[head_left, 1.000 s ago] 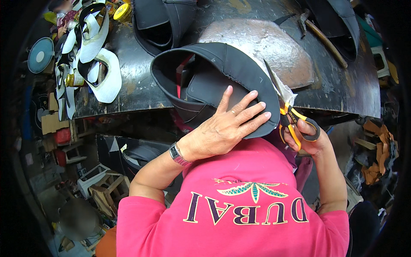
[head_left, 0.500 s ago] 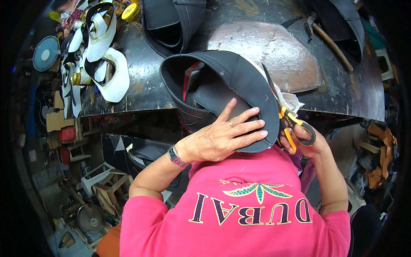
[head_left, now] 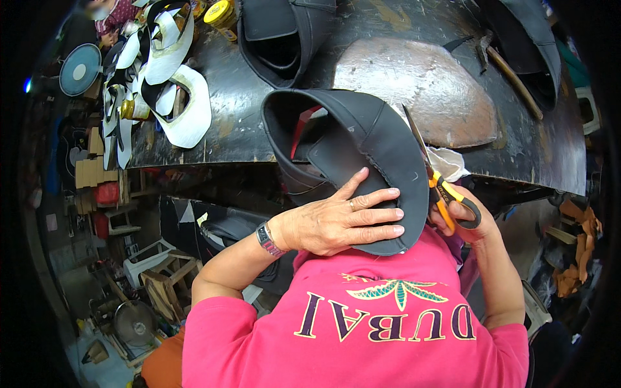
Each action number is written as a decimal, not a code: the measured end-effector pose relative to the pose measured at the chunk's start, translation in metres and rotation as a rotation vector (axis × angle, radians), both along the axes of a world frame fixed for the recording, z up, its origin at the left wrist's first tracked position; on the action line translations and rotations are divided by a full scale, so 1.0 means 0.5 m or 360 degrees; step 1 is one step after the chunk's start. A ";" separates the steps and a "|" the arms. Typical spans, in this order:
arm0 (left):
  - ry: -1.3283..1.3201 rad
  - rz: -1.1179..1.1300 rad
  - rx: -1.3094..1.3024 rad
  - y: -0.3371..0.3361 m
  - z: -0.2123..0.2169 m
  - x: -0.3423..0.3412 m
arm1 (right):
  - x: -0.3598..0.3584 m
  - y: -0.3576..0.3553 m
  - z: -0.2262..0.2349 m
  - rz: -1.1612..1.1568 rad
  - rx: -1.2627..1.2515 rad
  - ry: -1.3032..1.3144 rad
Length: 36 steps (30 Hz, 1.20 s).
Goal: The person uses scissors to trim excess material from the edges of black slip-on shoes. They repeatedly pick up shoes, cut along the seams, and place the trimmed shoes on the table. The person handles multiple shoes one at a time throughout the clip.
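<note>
A black stitched shoe upper point(head_left: 396, 145) is held at the table's near edge, against my pink shirt, with its hollow opening facing up. My left hand point(head_left: 339, 220) grips its near rim: the fingers lie straight across the top and the thumb is hidden beneath. My right hand point(head_left: 471, 223) is closed around the yellow and black handles of a pair of scissors point(head_left: 446, 197). Their long blade points away from me along the upper's right edge. Whether the second blade is under the leather, I cannot tell.
A worn pale cutting board point(head_left: 414, 90) lies on the dark table point(head_left: 226, 139), with a white cloth point(head_left: 447, 163) near it. A hammer point(head_left: 514, 81), more black uppers point(head_left: 270, 26), white curved pieces point(head_left: 187, 123) and a yellow-lidded jar point(head_left: 218, 13) surround it.
The upper has come slightly nearer to my body, and both hands have come down with it. The whole view has shifted a little. Both grips look the same.
</note>
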<state>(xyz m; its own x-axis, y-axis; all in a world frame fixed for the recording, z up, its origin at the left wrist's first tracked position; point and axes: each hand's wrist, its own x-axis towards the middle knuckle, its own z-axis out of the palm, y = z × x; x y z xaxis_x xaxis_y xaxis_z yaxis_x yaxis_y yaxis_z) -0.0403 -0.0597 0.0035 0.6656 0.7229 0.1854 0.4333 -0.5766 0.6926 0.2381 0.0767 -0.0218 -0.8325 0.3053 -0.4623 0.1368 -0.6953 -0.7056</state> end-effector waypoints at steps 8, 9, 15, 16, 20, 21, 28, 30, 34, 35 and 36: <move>-0.0003 -0.0080 0.0007 -0.009 -0.012 -0.005 | -0.002 -0.003 0.013 0.0019 0.0002 -0.0097; 0.0001 -0.0092 0.0008 -0.009 -0.013 -0.006 | -0.007 -0.004 0.012 -0.0010 0.0001 -0.0057; 0.0007 -0.0123 0.0006 -0.019 -0.015 -0.014 | -0.001 0.008 0.020 -0.0010 0.0088 -0.0205; 0.0002 -0.0129 -0.0001 -0.019 -0.016 -0.013 | 0.002 0.009 0.022 -0.0008 0.0135 -0.0248; 0.0150 -0.0107 -0.0046 -0.011 -0.004 -0.008 | 0.006 0.004 0.020 -0.0131 0.0189 -0.0309; 0.0188 -0.0099 -0.0064 -0.007 0.006 -0.008 | 0.005 0.002 0.018 -0.0141 0.0165 -0.0286; 0.0420 0.0499 0.0734 0.043 0.121 -0.071 | -0.006 -0.011 -0.001 -0.0164 0.0114 -0.0131; 0.0642 0.0763 0.0860 0.090 0.125 -0.092 | -0.013 -0.019 -0.006 -0.0193 0.0074 -0.0054; 0.0720 0.0683 0.0999 0.162 0.111 -0.123 | -0.023 -0.041 -0.014 -0.0191 0.0118 -0.0038; 0.0701 0.0675 0.1054 0.169 0.107 -0.125 | -0.024 -0.046 -0.017 -0.0207 0.0109 -0.0016; 0.0706 0.0649 0.1111 0.173 0.105 -0.129 | -0.024 -0.051 -0.021 -0.0223 0.0104 0.0011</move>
